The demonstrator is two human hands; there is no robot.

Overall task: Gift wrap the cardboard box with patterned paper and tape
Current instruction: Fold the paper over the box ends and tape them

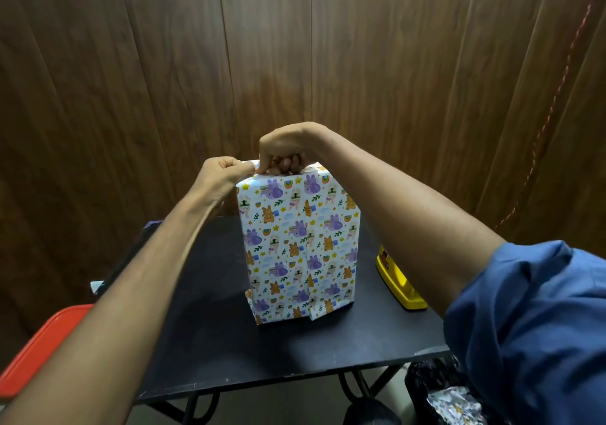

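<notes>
Head view. Box [300, 247]: upright at table [210, 332] centre, wrapped in paper. Left hand [220, 175] pinches the top fold at 11 o'clock; right hand [285, 150] curls over the top edge. Tape dispenser [398, 280] at 3 o'clock. We judge: crease flaps tight, hold them flat, then tape.
</notes>
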